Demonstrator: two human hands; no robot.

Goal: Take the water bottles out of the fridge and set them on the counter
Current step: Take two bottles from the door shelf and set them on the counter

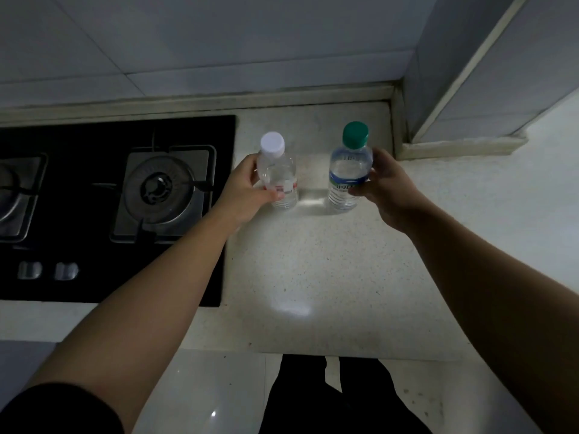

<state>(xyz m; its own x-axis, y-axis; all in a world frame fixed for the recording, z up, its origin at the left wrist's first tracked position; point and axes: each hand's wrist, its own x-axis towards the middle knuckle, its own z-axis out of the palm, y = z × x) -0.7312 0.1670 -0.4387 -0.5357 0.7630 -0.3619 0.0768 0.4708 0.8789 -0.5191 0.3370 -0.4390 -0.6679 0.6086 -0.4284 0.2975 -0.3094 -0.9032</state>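
Two clear water bottles stand upright on the pale speckled counter (313, 270), side by side and apart. The white-capped bottle (280, 177) has a red and white label, and my left hand (242, 189) wraps its left side. The green-capped bottle (347, 173) carries a blue and green label, and my right hand (387, 186) grips its right side. Both bottle bases appear to rest on the counter. The fridge is out of view.
A black gas hob (125, 195) with a steel burner (161, 186) and two knobs (47, 270) fills the counter's left. A tiled wall (219, 42) runs behind, and a wall corner (470, 89) juts out at the right. The counter's front edge is near my legs.
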